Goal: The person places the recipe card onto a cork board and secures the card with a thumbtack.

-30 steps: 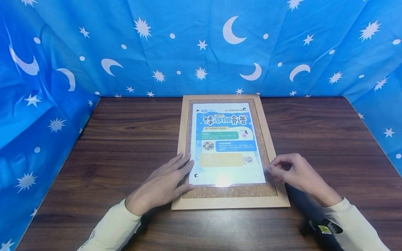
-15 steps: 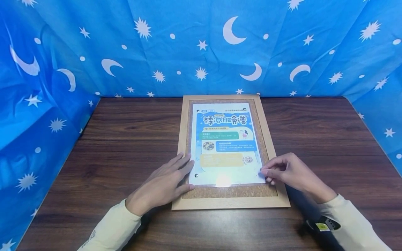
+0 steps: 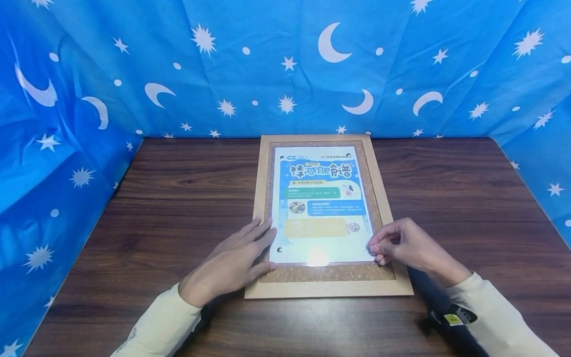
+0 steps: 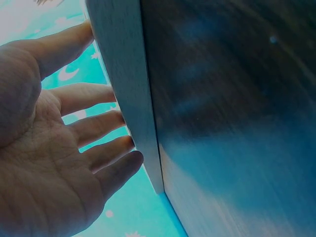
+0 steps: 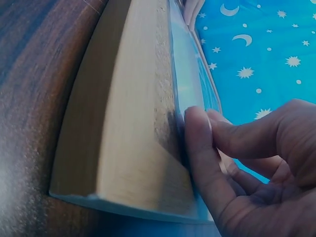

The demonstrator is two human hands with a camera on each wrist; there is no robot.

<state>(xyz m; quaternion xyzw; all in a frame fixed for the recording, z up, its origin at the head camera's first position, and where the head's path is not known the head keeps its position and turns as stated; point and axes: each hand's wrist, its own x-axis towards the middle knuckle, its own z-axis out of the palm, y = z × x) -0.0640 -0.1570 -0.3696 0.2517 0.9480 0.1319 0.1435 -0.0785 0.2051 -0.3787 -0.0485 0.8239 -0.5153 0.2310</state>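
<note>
The right hand (image 3: 408, 245) had crept inward over the last second, from the corkboard's (image 3: 327, 271) right border onto the lower right corner of the poster (image 3: 322, 208), fingers curled and pinching at that corner (a pin there, if any, was hidden). The left hand (image 3: 232, 263) had not budged, fingers spread flat on the poster's lower left edge. The poster lay on the corkboard, mid-table (image 3: 178, 198). By my read, that corner was being worked.

- poster sheet (image 3: 322, 203): glossy, laminated-looking, glare near its bottom edge
- frame (image 3: 327, 288): pale matt wood, rough cork inside
- table (image 3: 178, 198): dark woodgrain
- backdrop (image 3: 267, 64): thin creased cloth
</note>
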